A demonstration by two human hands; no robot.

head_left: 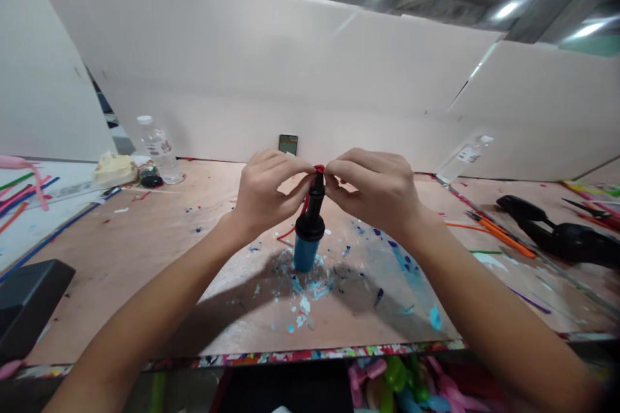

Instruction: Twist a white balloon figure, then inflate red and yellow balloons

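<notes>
A balloon pump (306, 248) with a blue barrel and black top stands upright on the table in front of me. At its black nozzle, the mouth of a red balloon (318, 168) is pinched by the fingertips of both hands. My left hand (268, 190) grips from the left, thumb and fingers together. From the right, my right hand (372, 187) does the same. A thin red length, seemingly the same balloon's body, hangs down behind the pump to the tabletop. Whether the balloon's mouth sits fully over the nozzle is hidden by my fingers.
Blue and purple scraps litter the wooden table (194, 310). Plastic bottles stand at left (162, 151) and lean at right (465, 159) near a white partition (271, 71). A phone (289, 144) rests behind my hands. Orange-handled scissors (508, 237) and a black tool (566, 235) lie right.
</notes>
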